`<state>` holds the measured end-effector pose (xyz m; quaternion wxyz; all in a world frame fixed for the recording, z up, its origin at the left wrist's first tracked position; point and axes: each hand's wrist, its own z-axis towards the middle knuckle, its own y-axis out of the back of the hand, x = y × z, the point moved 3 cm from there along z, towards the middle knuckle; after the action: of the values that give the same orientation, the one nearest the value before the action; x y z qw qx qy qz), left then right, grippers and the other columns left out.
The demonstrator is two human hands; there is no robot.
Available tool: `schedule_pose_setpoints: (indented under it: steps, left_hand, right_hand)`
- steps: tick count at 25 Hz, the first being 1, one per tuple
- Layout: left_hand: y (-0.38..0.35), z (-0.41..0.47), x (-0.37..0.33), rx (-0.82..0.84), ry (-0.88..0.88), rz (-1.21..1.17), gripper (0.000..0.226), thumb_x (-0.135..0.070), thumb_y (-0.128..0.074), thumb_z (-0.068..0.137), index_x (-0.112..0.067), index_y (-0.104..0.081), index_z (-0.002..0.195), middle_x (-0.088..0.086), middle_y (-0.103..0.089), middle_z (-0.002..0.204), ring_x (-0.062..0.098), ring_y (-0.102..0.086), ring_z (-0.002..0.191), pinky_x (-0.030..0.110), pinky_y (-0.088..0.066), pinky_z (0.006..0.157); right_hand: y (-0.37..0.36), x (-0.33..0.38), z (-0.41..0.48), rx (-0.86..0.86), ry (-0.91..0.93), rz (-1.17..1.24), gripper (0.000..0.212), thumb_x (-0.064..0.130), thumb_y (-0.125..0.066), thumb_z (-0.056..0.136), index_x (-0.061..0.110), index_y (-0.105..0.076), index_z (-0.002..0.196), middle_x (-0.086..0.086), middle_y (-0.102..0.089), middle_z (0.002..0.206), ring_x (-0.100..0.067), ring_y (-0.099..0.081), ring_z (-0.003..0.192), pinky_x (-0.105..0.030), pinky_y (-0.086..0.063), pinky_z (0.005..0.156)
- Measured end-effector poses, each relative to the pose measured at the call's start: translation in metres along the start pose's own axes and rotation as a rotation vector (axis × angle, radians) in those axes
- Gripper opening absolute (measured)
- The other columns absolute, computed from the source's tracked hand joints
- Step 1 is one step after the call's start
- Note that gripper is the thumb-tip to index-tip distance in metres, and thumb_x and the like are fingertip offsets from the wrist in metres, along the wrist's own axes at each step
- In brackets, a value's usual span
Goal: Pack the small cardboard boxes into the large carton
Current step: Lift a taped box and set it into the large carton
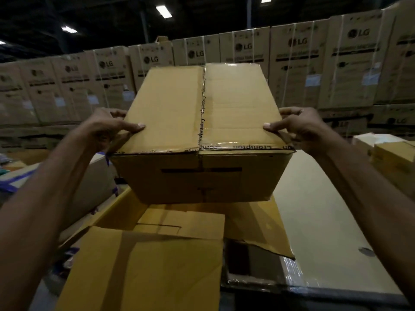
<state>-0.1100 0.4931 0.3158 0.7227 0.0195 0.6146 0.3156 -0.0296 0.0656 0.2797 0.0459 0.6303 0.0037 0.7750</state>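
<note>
A brown, rectangular cardboard box (202,122), sealed with printed clear tape, is hanging in the air between both hands, above the open large brown carton (143,272). The left hand (107,129) is gripping its left edge and the right hand (298,129) its right edge, thumbs lying on top, fingers curling round the sides. The box is hiding much of the carton's inside, and the carton's near flap is running out of view below. Stacked printed cartons (298,70) behind are showing blurred in dim light.

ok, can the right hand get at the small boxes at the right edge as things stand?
Probably not yet: the right hand and left hand both grip the taped box in the air. Nothing stands between it and the small boxes, so once freed, likely yes.
</note>
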Motion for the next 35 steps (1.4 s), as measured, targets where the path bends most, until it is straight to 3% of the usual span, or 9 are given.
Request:
schedule_pose_setpoints:
  steps: [3,5,9,11,15,18,22,29,35]
  left_hand:
    - [0.005,0.026,0.011,0.036,0.077,0.043,0.034,-0.019,-0.084,0.078,-0.02,-0.069,0.109,0.004,-0.065,0.109,0.032,-0.057,0.12,0.044,-0.053,0.095]
    - [0.01,0.042,0.018,0.016,0.14,0.066,0.054,-0.014,-0.08,0.084,-0.011,-0.062,0.136,0.009,-0.06,0.129,0.025,-0.053,0.11,0.03,-0.053,0.073]
    - [0.027,0.072,0.036,0.042,0.188,0.041,0.06,-0.016,-0.083,0.078,-0.012,-0.063,0.134,0.008,-0.06,0.119,0.018,-0.055,0.089,0.019,-0.052,0.041]
    - [0.036,0.088,0.051,0.069,0.209,0.075,0.063,-0.018,-0.084,0.076,-0.011,-0.063,0.135,0.011,-0.057,0.131,0.027,-0.056,0.111,0.027,-0.053,0.056]
    - [0.054,0.119,0.078,0.126,0.187,0.096,0.076,-0.026,-0.088,0.068,-0.008,-0.062,0.137,0.009,-0.059,0.133,0.024,-0.055,0.111,0.036,-0.052,0.086]
    - [0.066,0.14,0.1,0.219,0.179,0.125,0.091,-0.034,-0.091,0.057,-0.008,-0.061,0.139,0.011,-0.052,0.149,0.032,-0.049,0.134,0.045,-0.048,0.108]
    - [0.067,0.162,0.126,0.297,0.167,0.132,0.09,-0.035,-0.09,0.059,-0.006,-0.061,0.139,0.013,-0.048,0.153,0.033,-0.043,0.141,0.043,-0.045,0.105]
    - [0.06,0.181,0.173,0.364,0.2,0.175,0.074,-0.031,-0.088,0.075,-0.003,-0.061,0.138,0.015,-0.048,0.152,0.033,-0.045,0.138,0.036,-0.044,0.089]
    - [0.088,0.189,0.18,0.332,0.188,0.209,0.095,-0.05,-0.087,0.054,-0.016,-0.063,0.14,0.016,-0.046,0.152,0.037,-0.048,0.134,0.044,-0.047,0.089]
  right_hand:
    - [-0.021,0.001,0.022,0.032,-0.052,-0.012,0.066,0.002,-0.09,0.063,0.011,-0.068,0.125,-0.008,-0.07,0.12,-0.027,-0.061,0.12,-0.042,-0.058,0.096]
    - [-0.034,0.004,0.037,0.053,-0.08,-0.048,0.069,0.001,-0.089,0.062,0.009,-0.067,0.127,-0.01,-0.071,0.121,-0.026,-0.065,0.115,-0.038,-0.06,0.088]
    - [-0.066,0.006,0.06,0.074,-0.147,-0.116,0.079,0.006,-0.09,0.051,0.007,-0.066,0.126,-0.014,-0.072,0.115,-0.028,-0.072,0.106,-0.038,-0.062,0.088]
    - [-0.082,0.004,0.066,0.079,-0.171,-0.153,0.078,0.005,-0.091,0.054,0.006,-0.065,0.128,-0.015,-0.07,0.113,-0.027,-0.07,0.1,-0.035,-0.061,0.081]
    - [-0.111,0.0,0.065,0.057,-0.226,-0.23,0.067,0.005,-0.089,0.064,0.005,-0.064,0.125,-0.014,-0.068,0.11,-0.025,-0.068,0.098,-0.031,-0.063,0.073]
    - [-0.134,-0.004,0.055,0.066,-0.283,-0.277,0.064,0.006,-0.087,0.066,0.006,-0.063,0.125,-0.014,-0.067,0.108,-0.024,-0.068,0.092,-0.029,-0.058,0.059]
    - [-0.158,-0.02,0.035,0.026,-0.333,-0.329,0.067,0.01,-0.085,0.061,0.005,-0.063,0.124,-0.015,-0.068,0.112,-0.024,-0.067,0.091,-0.032,-0.053,0.068]
    - [-0.181,-0.028,0.015,-0.066,-0.349,-0.386,0.053,0.011,-0.081,0.083,0.005,-0.063,0.132,-0.009,-0.061,0.101,-0.018,-0.057,0.084,-0.027,-0.048,0.066]
    - [-0.197,-0.019,0.012,-0.045,-0.34,-0.388,0.041,0.015,-0.075,0.09,0.006,-0.061,0.128,-0.011,-0.066,0.103,-0.02,-0.062,0.091,-0.026,-0.047,0.066]
